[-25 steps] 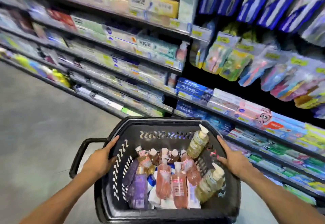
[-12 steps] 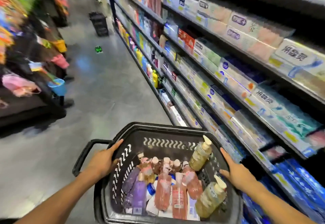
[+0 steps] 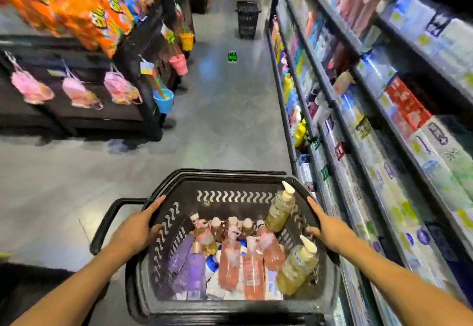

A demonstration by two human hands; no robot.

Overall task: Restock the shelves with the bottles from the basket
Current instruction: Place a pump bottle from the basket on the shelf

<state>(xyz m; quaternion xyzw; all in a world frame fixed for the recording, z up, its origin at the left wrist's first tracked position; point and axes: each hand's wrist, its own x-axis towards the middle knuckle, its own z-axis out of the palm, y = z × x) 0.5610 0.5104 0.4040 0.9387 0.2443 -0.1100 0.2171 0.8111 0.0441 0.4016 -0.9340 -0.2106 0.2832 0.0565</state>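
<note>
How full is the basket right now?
Still loaded: the basket holds purple bottles, pink bottles and yellow pump bottles. None is out yet.

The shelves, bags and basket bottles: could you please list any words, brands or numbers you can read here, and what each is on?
None can be read.
Boxes on the right shelves: printed characters, motion-blurred.
Shelf-edge price tags: too small and blurred.
Orange bags at upper left: round logo, smeared.
Bottles in the basket: labels too small to read.
Green item on the floor: no legible marking.
</note>
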